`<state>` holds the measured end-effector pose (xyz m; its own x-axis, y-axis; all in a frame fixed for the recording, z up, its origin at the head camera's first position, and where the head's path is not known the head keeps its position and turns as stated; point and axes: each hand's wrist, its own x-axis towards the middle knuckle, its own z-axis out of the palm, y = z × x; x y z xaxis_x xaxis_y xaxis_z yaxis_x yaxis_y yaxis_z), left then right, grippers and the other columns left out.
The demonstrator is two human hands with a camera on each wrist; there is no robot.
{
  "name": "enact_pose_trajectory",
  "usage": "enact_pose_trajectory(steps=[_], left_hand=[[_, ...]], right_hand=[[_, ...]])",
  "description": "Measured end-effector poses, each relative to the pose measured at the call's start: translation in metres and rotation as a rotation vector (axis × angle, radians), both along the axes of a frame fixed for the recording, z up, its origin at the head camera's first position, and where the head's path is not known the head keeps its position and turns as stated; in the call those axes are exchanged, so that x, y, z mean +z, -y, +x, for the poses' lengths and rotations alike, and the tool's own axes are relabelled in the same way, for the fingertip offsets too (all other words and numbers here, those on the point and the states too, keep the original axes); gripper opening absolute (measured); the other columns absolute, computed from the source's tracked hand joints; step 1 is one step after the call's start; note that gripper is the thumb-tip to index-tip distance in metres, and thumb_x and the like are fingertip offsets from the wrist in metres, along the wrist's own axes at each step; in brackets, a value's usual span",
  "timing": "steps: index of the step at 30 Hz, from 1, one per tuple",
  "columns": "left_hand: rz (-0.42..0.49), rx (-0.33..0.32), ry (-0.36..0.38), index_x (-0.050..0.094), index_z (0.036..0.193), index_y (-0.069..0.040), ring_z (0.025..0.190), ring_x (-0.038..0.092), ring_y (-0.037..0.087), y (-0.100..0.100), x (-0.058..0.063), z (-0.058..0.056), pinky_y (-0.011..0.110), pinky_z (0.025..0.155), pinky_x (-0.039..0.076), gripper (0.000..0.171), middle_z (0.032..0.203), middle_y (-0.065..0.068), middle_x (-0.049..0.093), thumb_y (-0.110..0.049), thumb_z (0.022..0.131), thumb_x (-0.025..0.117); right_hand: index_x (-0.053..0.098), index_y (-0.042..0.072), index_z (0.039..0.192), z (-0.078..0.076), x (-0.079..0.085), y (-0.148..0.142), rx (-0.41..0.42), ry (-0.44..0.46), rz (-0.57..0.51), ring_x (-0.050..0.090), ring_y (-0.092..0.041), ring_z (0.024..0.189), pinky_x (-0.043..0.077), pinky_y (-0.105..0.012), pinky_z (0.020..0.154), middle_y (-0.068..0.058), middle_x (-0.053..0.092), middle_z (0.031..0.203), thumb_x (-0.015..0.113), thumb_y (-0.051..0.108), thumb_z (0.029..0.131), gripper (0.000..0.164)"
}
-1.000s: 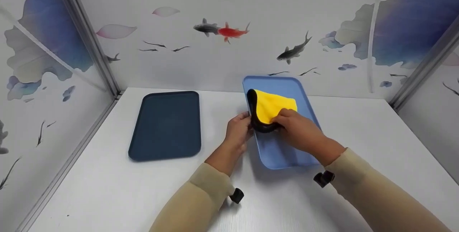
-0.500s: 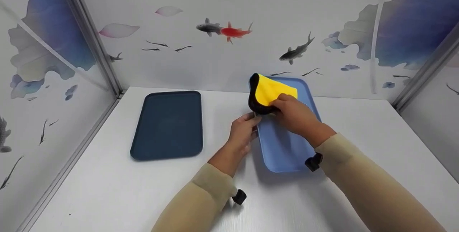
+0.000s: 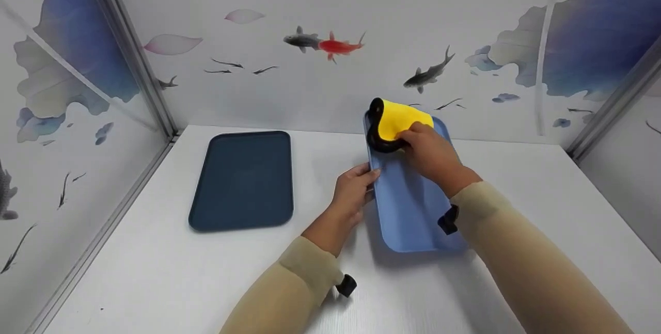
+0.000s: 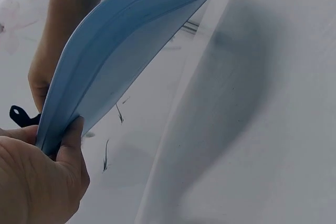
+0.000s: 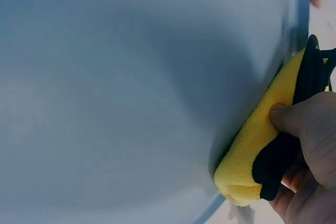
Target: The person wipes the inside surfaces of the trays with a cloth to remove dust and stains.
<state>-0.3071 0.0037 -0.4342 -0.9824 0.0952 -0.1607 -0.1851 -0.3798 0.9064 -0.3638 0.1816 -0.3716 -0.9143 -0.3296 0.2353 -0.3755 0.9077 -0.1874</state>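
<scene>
A light blue tray [image 3: 413, 210] is held tilted above the white table. My left hand [image 3: 352, 192] grips its left edge, thumb on one face and fingers behind; the left wrist view shows the tray's underside [image 4: 105, 61] lifted off the table. My right hand [image 3: 431, 150] pinches a folded yellow cloth [image 3: 400, 117] with black edging near the tray's far end. In the right wrist view the cloth [image 5: 252, 135] lies against the tray's surface [image 5: 105, 103] close to its rim, thumb on the yellow side.
A dark blue tray [image 3: 242, 181] lies flat on the left part of the white table [image 3: 155, 272]. Behind stands a wall [image 3: 232, 96] printed with fish and petals. Metal-framed side panels [image 3: 129, 50] bound the table left and right.
My right hand has carried the yellow cloth up the light blue tray toward its far end. The tray and my left hand have shifted slightly right. The dark tray has stayed put.
</scene>
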Motion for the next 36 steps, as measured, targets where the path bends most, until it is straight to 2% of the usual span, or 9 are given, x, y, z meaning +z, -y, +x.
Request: enact_pose_trajectory(steps=[7,16,21,30,36], left_hand=[[0.025,-0.002,-0.002,0.067,0.135,0.0,0.097,0.066,0.015,-0.002,-0.002,-0.001,0.026,0.083,0.057,0.037,0.113,0.01,0.071,-0.011,0.1,0.066],[0.007,-0.01,-0.016,0.066,0.136,-0.001,0.097,0.067,0.015,-0.001,-0.001,0.002,0.028,0.086,0.057,0.036,0.116,0.011,0.072,-0.012,0.101,0.064],[0.014,-0.008,-0.023,0.066,0.135,0.001,0.096,0.067,0.015,0.0,0.0,0.002,0.027,0.085,0.057,0.036,0.115,0.011,0.072,-0.011,0.101,0.064],[-0.006,-0.003,-0.003,0.067,0.135,-0.001,0.096,0.067,0.015,0.0,-0.001,0.001,0.027,0.083,0.057,0.035,0.114,0.01,0.072,-0.012,0.102,0.064],[-0.014,0.004,0.002,0.068,0.135,-0.003,0.099,0.067,0.016,0.002,-0.002,0.001,0.028,0.086,0.057,0.035,0.116,0.01,0.072,-0.013,0.101,0.065]], right_hand=[[0.068,0.008,0.13,-0.008,-0.001,-0.016,-0.039,-0.003,0.034,0.059,-0.038,0.112,0.05,-0.058,0.107,-0.021,0.061,0.124,0.061,0.008,0.103,0.029],[0.064,0.006,0.136,-0.015,-0.007,-0.045,-0.123,0.074,0.019,0.053,-0.041,0.118,0.047,-0.062,0.107,-0.023,0.056,0.127,0.053,0.007,0.104,0.034],[0.064,0.006,0.135,-0.016,-0.013,-0.056,-0.139,0.074,0.008,0.051,-0.042,0.116,0.047,-0.062,0.105,-0.022,0.055,0.124,0.052,0.004,0.102,0.036],[0.064,0.001,0.135,-0.004,-0.026,-0.056,-0.098,0.074,-0.022,0.053,-0.042,0.112,0.047,-0.058,0.108,-0.023,0.058,0.123,0.052,0.0,0.1,0.037],[0.066,0.002,0.133,0.008,-0.03,-0.051,-0.057,0.076,-0.029,0.055,-0.041,0.111,0.047,-0.057,0.109,-0.022,0.06,0.123,0.053,0.002,0.101,0.034]])
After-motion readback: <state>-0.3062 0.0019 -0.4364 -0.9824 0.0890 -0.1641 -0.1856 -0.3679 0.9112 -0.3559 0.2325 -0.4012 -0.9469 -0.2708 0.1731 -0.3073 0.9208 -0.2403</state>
